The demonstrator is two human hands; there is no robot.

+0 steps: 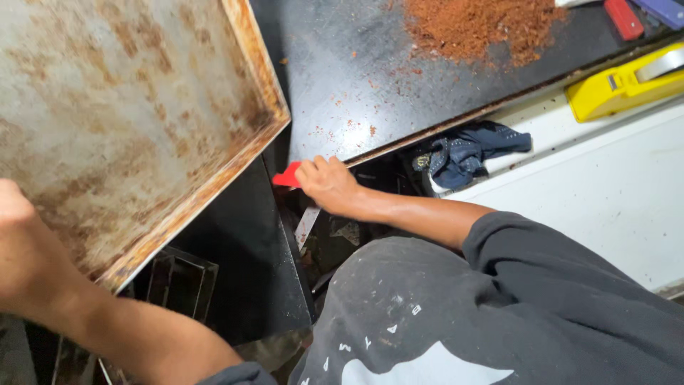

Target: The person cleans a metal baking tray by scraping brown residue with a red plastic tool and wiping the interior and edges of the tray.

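My left hand (21, 249) grips the near edge of a large rusty metal tray (128, 107), which is tilted up at the left. My right hand (328, 184) is closed on a small red flat piece (288, 176), like a scraper, held at the near edge of a dark worktop (356, 85). Reddish-brown powder (477, 25) lies in a heap at the far side of that worktop, with scattered specks nearer my right hand.
A yellow tape dispenser (627, 82) rests on a white surface (605, 192) at the right. A crumpled dark blue cloth (467, 153) lies beside the worktop edge. Red and blue items (641, 14) sit at the top right. Dark metal framework (178, 281) stands below the tray.
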